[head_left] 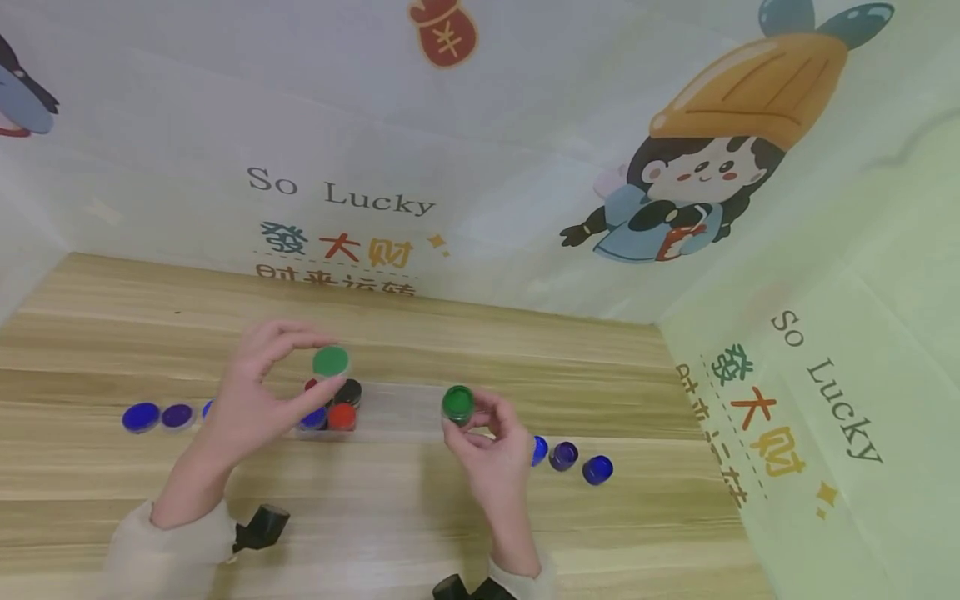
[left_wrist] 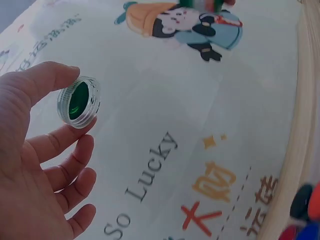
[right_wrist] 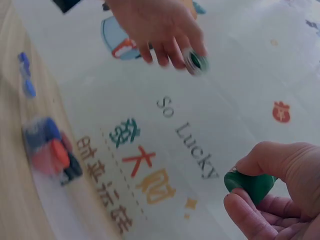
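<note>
My left hand (head_left: 258,404) pinches a round clear lid (head_left: 331,362) between thumb and index finger. Green paint coats the lid's inside in the left wrist view, where the clear ridged rim (left_wrist: 94,100) also shows. In my right hand (head_left: 497,454), thumb and fingers grip a small paint pot (head_left: 457,404), uncovered at the top, with green paint inside. Both hands are raised over the table, lid and pot apart. Below the lid, several small pots, including a red pot (head_left: 342,417) and a black pot (head_left: 348,392), stand grouped at the left end of a clear tray (head_left: 401,410).
Left of the tray lie blue and purple lids, among them a blue lid (head_left: 141,417). On the right stand uncovered pots, a purple pot (head_left: 564,456) and a blue pot (head_left: 597,470) among them. A printed sheet (head_left: 510,167) rises behind the wooden table (head_left: 360,517).
</note>
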